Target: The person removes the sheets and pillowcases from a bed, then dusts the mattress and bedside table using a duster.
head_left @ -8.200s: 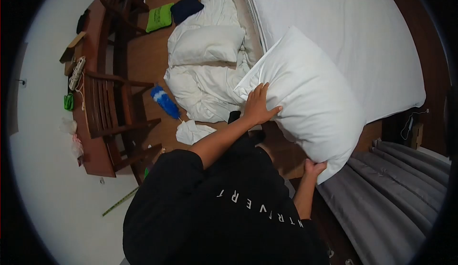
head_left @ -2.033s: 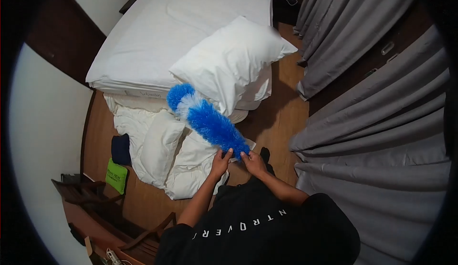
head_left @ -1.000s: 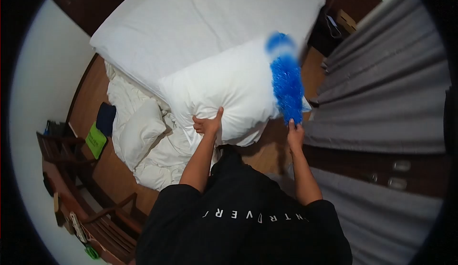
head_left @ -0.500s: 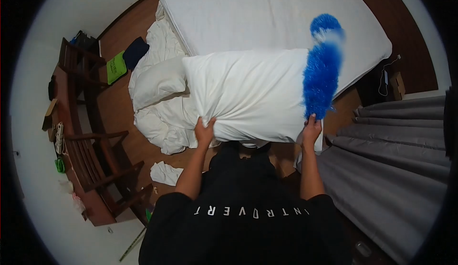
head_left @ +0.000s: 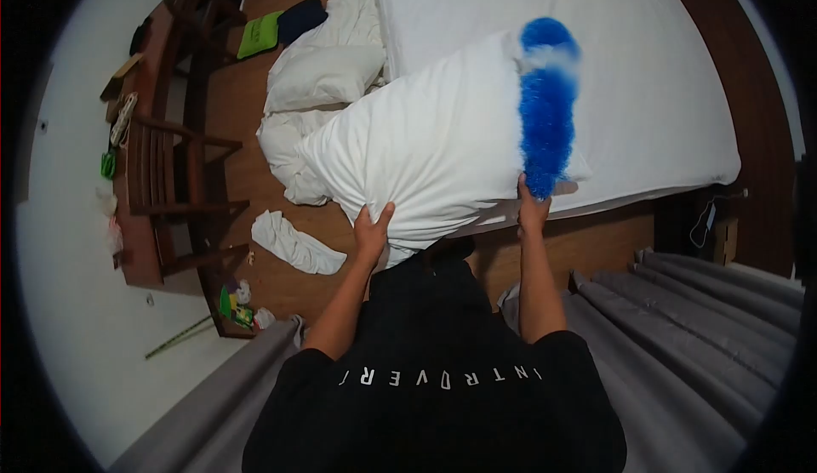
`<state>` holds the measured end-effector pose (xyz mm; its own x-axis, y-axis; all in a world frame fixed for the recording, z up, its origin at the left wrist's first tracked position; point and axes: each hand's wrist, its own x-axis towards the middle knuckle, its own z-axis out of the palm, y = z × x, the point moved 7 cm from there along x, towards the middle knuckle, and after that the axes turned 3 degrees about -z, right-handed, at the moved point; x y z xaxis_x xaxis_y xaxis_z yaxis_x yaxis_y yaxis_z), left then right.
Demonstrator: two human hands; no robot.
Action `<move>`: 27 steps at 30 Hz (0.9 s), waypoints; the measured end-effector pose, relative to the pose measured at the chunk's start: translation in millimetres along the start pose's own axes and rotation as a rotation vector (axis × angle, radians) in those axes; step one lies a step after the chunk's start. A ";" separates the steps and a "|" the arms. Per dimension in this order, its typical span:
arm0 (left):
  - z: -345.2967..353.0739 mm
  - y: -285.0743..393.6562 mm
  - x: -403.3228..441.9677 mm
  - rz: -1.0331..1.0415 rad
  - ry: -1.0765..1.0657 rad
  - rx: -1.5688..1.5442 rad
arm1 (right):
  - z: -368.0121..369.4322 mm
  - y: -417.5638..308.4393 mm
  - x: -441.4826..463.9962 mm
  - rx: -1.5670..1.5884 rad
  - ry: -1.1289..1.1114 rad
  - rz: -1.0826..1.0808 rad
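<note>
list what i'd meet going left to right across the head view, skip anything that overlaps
Green bundle → nearer wooden chair → crumpled white cloth → left hand → blue-and-white duster → brown box

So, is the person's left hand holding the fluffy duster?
No, the right hand holds the fluffy duster, while the left hand grips the white pillow.

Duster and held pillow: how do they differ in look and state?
The duster is blue with a whitish band; the held pillow is plain white. The duster is narrow, the pillow broad. The right hand grips the duster; the left hand bunches the pillow's cloth. Both are in hand.
</note>
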<state>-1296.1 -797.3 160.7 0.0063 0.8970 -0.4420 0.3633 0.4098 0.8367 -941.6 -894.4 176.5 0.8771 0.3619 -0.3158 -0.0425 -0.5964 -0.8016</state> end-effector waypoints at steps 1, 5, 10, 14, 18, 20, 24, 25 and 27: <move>-0.7 6.6 -3.9 -0.008 0.017 -0.013 | 16.1 4.7 -5.6 0.116 -0.251 0.270; 3.7 7.8 -7.3 -0.013 -0.027 -0.172 | 55.6 24.7 0.8 0.506 -0.321 0.373; -28.3 24.3 -18.4 0.070 0.161 -0.418 | 69.2 13.9 -6.7 0.575 -0.319 0.303; -93.8 31.6 -26.8 0.106 0.339 -0.571 | 113.6 -33.0 -43.4 0.692 -0.394 0.067; -141.4 1.1 -52.5 0.106 0.531 -0.556 | 155.1 -73.5 -85.9 0.481 -0.603 -0.171; -163.9 -36.1 -67.3 0.108 0.660 -0.504 | 178.0 -77.5 -112.3 0.447 -0.686 -0.161; -182.8 -71.2 -108.3 -0.114 0.975 -0.493 | 222.1 -76.6 -153.5 0.289 -0.792 -0.213; -196.3 -117.7 -107.8 -0.112 0.952 -0.448 | 241.9 -64.5 -158.6 0.278 -0.811 -0.362; -207.6 -145.4 -122.5 -0.264 1.066 -0.618 | 253.6 -64.7 -187.7 0.002 -0.912 -0.318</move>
<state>-1543.2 -932.3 160.4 -0.8582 0.3457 -0.3795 -0.2585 0.3477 0.9013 -1224.8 -742.1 158.9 0.1392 0.9242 -0.3557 0.1318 -0.3733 -0.9183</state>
